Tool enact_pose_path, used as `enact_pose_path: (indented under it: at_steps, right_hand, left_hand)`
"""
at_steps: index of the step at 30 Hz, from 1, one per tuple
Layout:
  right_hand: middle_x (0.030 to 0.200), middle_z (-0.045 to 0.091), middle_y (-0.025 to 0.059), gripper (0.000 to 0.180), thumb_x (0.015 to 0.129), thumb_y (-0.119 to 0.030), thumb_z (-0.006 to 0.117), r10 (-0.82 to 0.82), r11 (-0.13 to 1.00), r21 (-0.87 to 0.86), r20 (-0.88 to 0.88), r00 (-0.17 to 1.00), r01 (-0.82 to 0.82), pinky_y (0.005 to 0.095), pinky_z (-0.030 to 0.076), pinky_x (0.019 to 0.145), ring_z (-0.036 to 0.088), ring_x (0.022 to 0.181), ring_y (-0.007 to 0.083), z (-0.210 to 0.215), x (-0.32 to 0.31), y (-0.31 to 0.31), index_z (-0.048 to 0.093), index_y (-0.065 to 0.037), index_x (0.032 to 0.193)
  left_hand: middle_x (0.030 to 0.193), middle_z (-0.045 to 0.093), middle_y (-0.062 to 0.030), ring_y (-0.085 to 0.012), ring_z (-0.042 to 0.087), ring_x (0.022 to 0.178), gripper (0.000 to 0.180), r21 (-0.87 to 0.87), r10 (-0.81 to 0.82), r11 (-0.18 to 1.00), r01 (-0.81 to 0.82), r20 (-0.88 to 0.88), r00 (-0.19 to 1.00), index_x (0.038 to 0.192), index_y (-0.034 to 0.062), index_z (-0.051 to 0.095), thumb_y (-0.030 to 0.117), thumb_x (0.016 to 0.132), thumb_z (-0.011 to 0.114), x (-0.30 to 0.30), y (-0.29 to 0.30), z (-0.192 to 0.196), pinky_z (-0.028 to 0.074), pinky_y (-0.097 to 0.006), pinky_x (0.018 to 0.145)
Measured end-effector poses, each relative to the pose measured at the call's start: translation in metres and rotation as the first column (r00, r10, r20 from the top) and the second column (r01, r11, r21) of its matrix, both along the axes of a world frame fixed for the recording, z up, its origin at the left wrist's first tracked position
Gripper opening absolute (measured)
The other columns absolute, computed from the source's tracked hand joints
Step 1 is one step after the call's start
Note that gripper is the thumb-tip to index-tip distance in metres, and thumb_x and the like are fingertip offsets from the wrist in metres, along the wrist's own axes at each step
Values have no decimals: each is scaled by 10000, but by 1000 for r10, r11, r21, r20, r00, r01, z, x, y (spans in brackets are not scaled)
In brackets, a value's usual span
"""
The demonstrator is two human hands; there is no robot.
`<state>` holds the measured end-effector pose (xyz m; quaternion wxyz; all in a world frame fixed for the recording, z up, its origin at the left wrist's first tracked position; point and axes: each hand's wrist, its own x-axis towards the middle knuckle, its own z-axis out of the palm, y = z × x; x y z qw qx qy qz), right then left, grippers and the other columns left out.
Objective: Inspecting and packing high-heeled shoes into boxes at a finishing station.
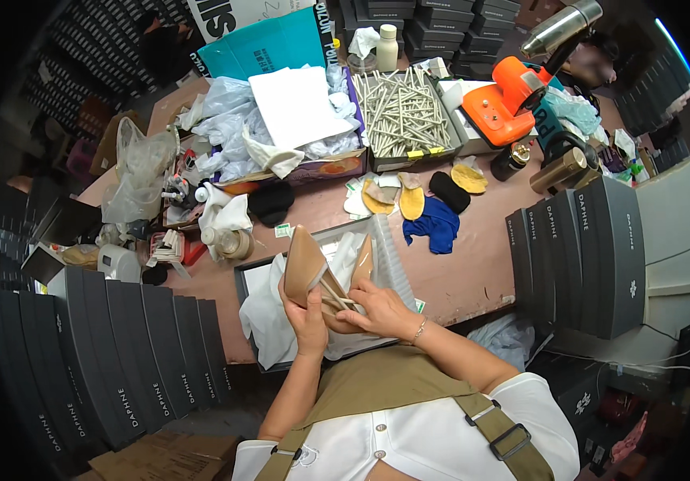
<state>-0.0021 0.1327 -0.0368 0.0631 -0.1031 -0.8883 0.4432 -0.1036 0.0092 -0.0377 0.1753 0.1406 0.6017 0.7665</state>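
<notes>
While the head view is showing both hands at the middle of the frame, the left hand (pixel 307 322) is supporting a glossy beige pointed-toe shoe (pixel 303 260), toe aiming toward the top; its thumb is pressing along the shoe's side, and the other fingers are mostly hiding behind it, so their spread cannot be told. The right hand (pixel 383 311) is bending over the shoe's opening, fingers curling close to a slim pale stick (pixel 331 287) inside; whether they are pinching it cannot be told. A second glossy beige shoe (pixel 365 260) is showing just to the right, over an open dark-grey cardboard box (pixel 238 279) lined with thin white tissue paper (pixel 263 325). Working well here probably means keeping the left grip steady without denting the shiny upper, guiding the stick lengthwise rather than forcing it, keeping the slim wrist bracelet (pixel 419 329) from scraping, and staying above the soft tissue.
</notes>
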Motion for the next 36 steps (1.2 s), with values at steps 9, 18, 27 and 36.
enact_pose_path:
  at_steps: [9,18,27,36]
  right_hand:
    - [821,568,148,180,804,-196,585,429,794,382,196,882,-472,415,509,553,625,690,307,20,-20,92,579,-22,758]
    - [1023,582,157,348,756,-102,684,172,828,559,-180,968,-43,401,477,793,583,911,344,55,-116,191,592,-38,1086]
    - [789,519,79,165,739,-174,629,492,780,532,-200,847,-328,352,466,642,562,763,235,-2,-68,5,549,-59,826]
    - [774,542,84,120,712,-137,626,422,809,514,-173,890,-283,354,469,613,570,727,243,-26,-42,-24,555,-64,777]
  left_hand:
    - [1125,557,-105,-211,548,1043,504,-453,204,822,-346,-333,921,1250,11,431,171,843,683,-9,-12,-27,427,-327,913]
    - [1264,529,-199,-359,554,1123,569,326,-142,928,-184,762,631,1334,5,410,430,961,348,-16,-24,17,449,-481,956]
    - [1319,501,-89,-246,456,1239,436,181,-67,958,-220,893,445,1329,58,414,325,1002,308,37,-20,21,340,-422,1075]
    - [1361,439,-109,-247,405,1272,455,131,-24,960,-247,919,393,1338,47,394,345,1000,332,58,-39,14,302,-408,1095]
